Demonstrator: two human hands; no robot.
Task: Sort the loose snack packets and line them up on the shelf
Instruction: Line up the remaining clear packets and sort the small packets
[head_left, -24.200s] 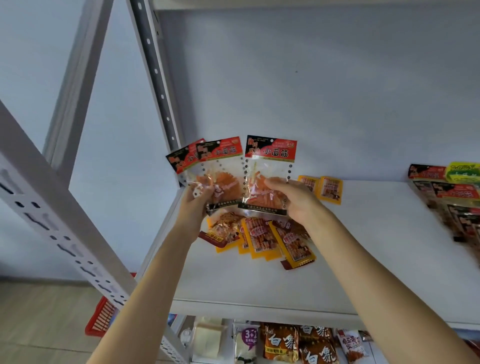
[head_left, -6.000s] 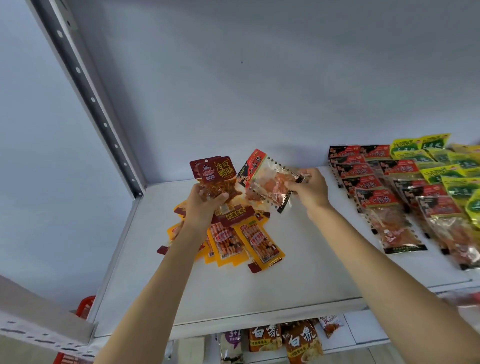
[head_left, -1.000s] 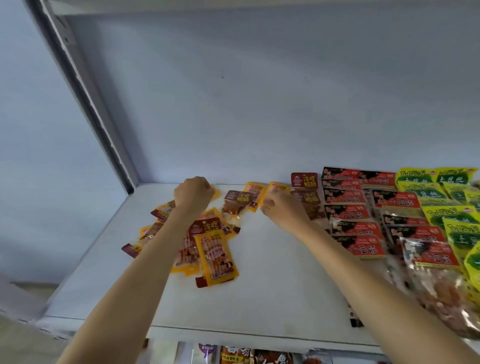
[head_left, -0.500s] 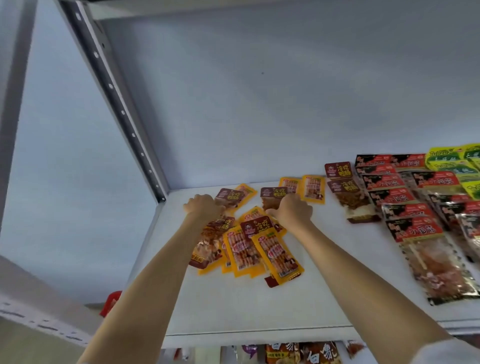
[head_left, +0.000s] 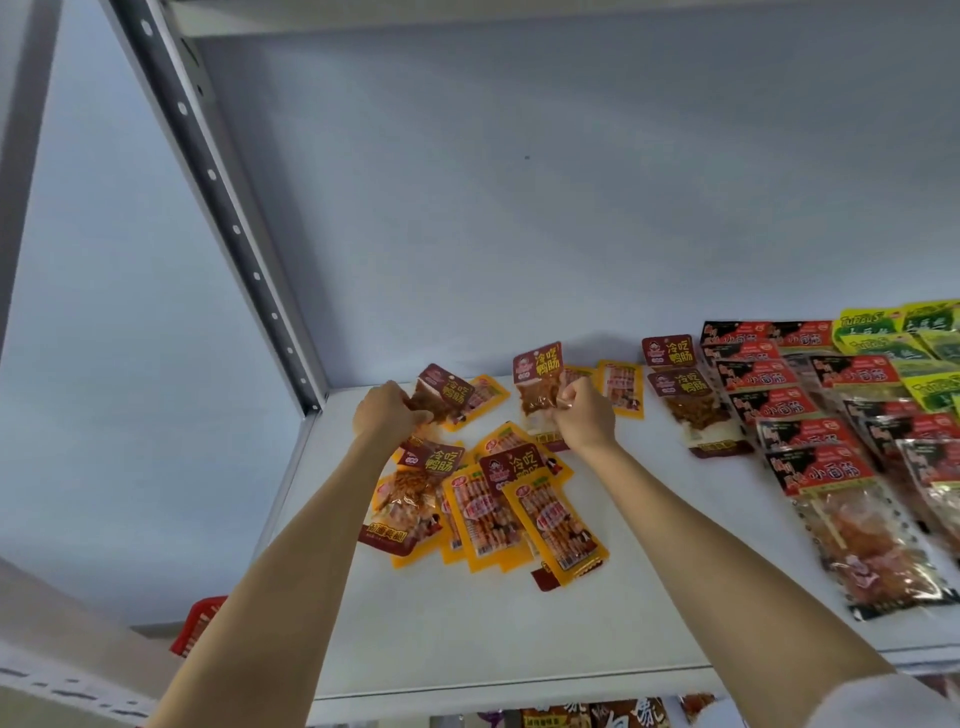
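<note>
Centre of frame: left hand (head_left: 384, 413) pinches one maroon packet (head_left: 444, 397); right hand (head_left: 584, 418) pinches another packet (head_left: 537, 382), both lifted above the loose pile (head_left: 493, 506) on the shelf (head_left: 467, 634).

Your view is evenly lit, soft and cool, probably from overhead. Faint shadows fall behind the raised packets (head_left: 537, 379). Glare on clear wrappers (head_left: 862, 540) at right. Wide-angle bends the upright (head_left: 208, 171); edges look soft.
</note>
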